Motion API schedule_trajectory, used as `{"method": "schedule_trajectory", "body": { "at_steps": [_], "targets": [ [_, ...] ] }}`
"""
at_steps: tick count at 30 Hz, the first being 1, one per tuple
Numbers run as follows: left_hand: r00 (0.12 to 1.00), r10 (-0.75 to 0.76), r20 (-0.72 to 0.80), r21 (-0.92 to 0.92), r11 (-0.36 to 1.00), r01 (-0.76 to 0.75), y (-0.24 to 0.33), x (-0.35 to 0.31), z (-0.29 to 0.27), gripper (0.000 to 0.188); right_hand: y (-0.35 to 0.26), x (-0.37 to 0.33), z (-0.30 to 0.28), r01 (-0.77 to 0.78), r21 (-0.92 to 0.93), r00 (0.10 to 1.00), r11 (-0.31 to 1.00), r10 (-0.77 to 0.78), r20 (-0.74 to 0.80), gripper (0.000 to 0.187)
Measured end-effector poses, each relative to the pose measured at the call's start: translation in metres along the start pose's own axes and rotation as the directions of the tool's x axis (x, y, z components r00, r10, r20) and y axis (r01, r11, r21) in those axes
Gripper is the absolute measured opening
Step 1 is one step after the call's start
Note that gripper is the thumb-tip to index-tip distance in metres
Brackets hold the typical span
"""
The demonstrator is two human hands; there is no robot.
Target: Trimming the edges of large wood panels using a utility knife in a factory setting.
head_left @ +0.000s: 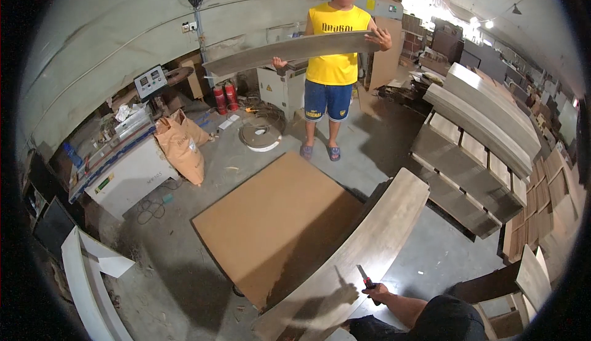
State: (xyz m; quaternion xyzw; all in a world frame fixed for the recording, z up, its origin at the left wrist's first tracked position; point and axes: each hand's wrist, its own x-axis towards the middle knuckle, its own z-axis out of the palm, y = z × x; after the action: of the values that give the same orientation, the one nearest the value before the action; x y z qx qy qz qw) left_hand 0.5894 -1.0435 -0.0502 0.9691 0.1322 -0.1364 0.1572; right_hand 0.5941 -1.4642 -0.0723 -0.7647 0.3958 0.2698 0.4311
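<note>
My right hand (377, 293) is closed around a red-and-black-handled utility knife (367, 279), its blade pointing up and away from me. Below the knife lies a long grey wood-grain board (351, 255), running from the lower middle toward the right, and the knife's shadow falls on it. I cannot tell whether the blade touches the surface. My left hand is out of the picture. Beside the board, on its left, is a broad brown panel (271, 218). Across from me a person (332, 64) in a yellow top holds another long grey board (295, 51) level in both hands.
Stacks of grey boards (468, 168) stand on the right. To the left are a machine bench (129, 181), brown paper sacks (180, 144) and a white panel piece (92, 285). Two red fire extinguishers (226, 97) and a coil of edging strip (261, 133) sit near the back wall.
</note>
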Motion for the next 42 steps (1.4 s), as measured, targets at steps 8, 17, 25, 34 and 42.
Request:
{"method": "schedule_trajectory", "body": {
  "at_steps": [8,17,25,34,42],
  "targets": [
    [0.993,0.052,-0.108,0.122,0.992,-0.039,0.031,0.064,0.022,0.062,0.017,0.055,0.066,-0.179,0.682,0.876,0.709,0.431,-0.218,0.040],
    [0.906,0.138,0.400,0.086,0.978,-0.188,0.024,0.184,0.110,0.052,0.013,0.055,0.090,0.026,0.920,0.839,0.392,0.492,-0.233,0.047],
    [0.793,0.427,0.436,-0.431,0.872,-0.232,0.107,0.143,-0.018,0.059,0.045,0.068,0.085,-0.227,0.926,0.688,0.301,0.723,-0.067,0.046],
    [0.768,0.141,0.625,-0.147,0.987,-0.061,0.143,0.021,-0.093,0.067,0.082,0.081,-0.035,0.034,0.992,0.937,0.119,0.342,-0.073,0.038],
    [0.909,-0.264,0.324,-0.118,0.941,0.316,0.245,-0.120,-0.213,0.034,0.084,0.107,-0.036,0.109,0.989,0.914,-0.101,0.401,-0.060,0.035]
  ]
}}
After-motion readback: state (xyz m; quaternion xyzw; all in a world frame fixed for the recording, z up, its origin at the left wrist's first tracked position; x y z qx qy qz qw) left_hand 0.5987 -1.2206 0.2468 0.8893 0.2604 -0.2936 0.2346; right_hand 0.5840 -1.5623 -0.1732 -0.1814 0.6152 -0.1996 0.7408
